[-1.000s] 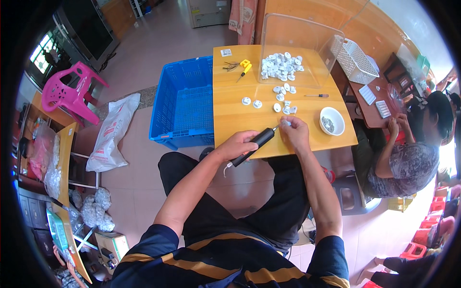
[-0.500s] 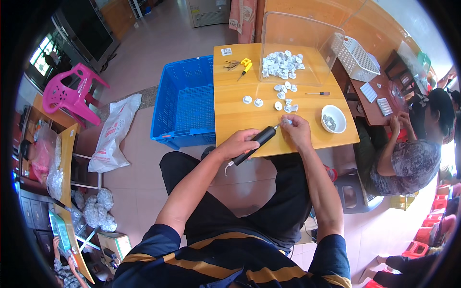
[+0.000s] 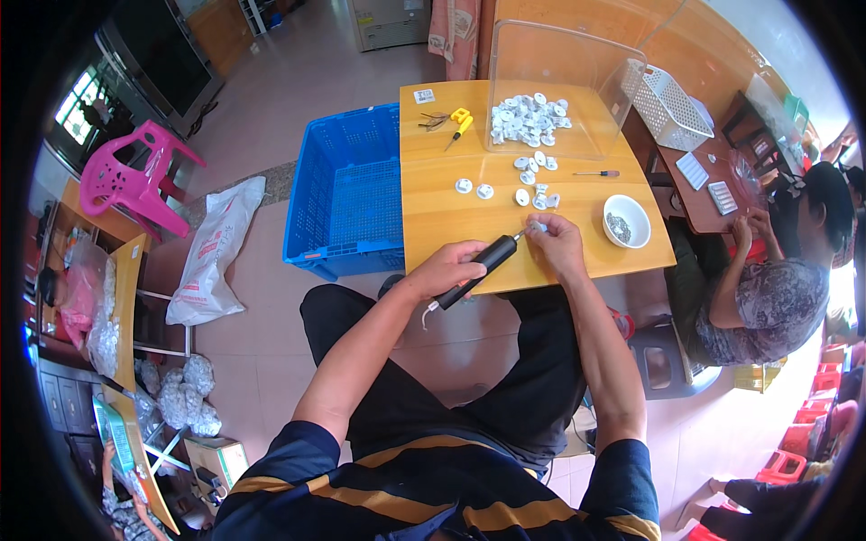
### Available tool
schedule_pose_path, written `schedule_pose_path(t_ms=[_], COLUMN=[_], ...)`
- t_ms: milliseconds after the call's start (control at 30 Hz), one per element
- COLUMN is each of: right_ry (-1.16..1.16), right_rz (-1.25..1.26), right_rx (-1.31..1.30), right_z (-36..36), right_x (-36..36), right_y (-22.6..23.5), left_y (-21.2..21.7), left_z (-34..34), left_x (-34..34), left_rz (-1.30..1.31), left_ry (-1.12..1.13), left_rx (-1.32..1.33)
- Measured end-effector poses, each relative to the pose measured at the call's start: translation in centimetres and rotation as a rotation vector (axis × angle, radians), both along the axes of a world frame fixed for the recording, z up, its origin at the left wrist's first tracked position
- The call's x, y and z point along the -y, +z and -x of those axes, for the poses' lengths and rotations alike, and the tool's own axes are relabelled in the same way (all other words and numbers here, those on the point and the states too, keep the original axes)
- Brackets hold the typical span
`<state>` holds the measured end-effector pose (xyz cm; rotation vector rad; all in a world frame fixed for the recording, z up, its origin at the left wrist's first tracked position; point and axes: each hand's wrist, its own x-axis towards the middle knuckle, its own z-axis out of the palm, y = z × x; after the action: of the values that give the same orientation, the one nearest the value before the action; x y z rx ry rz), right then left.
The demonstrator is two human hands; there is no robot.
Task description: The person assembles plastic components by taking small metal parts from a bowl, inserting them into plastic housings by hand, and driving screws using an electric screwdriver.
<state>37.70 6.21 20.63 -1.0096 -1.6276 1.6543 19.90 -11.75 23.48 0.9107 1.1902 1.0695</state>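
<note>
My left hand (image 3: 449,271) is closed around a black pen-shaped electric screwdriver (image 3: 488,259) with a cord at its lower end. Its thin metal tip points up and right, close to the fingers of my right hand (image 3: 563,243). Those fingers pinch a small whitish piece (image 3: 537,227), mostly hidden by them. Just beyond lie several loose white round plastic fittings (image 3: 522,197), with two more fittings (image 3: 484,192) to the left. A white bowl (image 3: 644,233) of small metal bits stands right of my right hand.
A clear plastic bin (image 3: 591,151) lies on its side with a heap of white fittings (image 3: 525,119). A yellow-handled tool (image 3: 460,128) and a thin screwdriver (image 3: 598,173) lie on the wooden table (image 3: 433,216). A blue crate (image 3: 311,180) adjoins it. Another person (image 3: 767,298) sits at right.
</note>
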Motion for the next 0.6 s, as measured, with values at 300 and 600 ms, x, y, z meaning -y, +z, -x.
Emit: schedule_pose_path(t_ms=[300,600], right_ry=[-0.011,-0.176], right_rz=[0.025,-0.404], right_rx=[-0.081,0.094], right_z=[0.9,3.1], right_x=[-0.2,-1.1], right_y=[0.0,-1.4], left_y=[-0.6,-1.6], left_z=[0.4,1.9], left_x=[-0.1,1.3], left_rz=[0.003,-0.189], left_ry=[0.012,0.213], left_rx=[0.004,0.388])
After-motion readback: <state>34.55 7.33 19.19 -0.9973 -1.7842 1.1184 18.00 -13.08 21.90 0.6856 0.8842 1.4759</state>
